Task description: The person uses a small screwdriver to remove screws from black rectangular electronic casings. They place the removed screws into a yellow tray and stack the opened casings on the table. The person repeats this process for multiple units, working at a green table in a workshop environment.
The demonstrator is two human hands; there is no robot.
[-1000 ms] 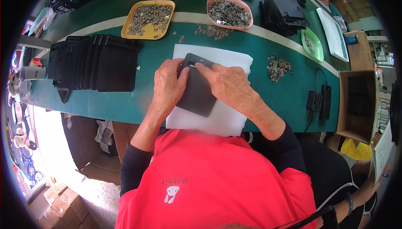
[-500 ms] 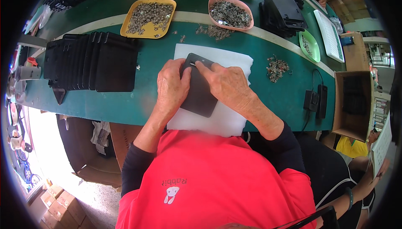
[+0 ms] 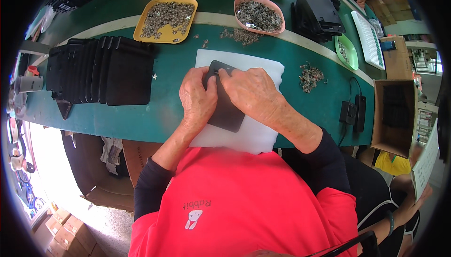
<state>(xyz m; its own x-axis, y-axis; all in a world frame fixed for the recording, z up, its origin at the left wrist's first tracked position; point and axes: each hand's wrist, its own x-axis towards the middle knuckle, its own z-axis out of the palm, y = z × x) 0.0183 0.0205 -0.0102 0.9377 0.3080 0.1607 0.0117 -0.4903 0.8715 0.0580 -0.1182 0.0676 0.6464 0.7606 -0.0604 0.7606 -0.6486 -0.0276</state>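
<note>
A dark grey, flat rectangular panel (image 3: 229, 115) lies at a slant on a white foam sheet (image 3: 263, 135) in front of me. My left hand (image 3: 199, 96) is closed along the panel's left edge, its thumb pressing the top face near the upper end. From the right, my right hand (image 3: 251, 92) reaches over the panel with its fingers bent in. Its fingertips touch the upper end, close to the left thumb and a small dark slot (image 3: 217, 72). Whatever is between those fingertips is too small to make out.
Black plastic panels (image 3: 105, 71) stand in a row at left. A yellow tray (image 3: 187, 22) and pink tray (image 3: 259, 15) hold small metal parts; a loose pile (image 3: 311, 77) lies at right. Beyond are a green tray (image 3: 346, 53), black adapters (image 3: 353, 111) and a cardboard box (image 3: 393, 116). Another person's hand (image 3: 416, 200) holds a sheet.
My right fingers have drawn in from a stretched index finger to a more bent grip at the panel's upper end. My left hand has shifted slightly right.
</note>
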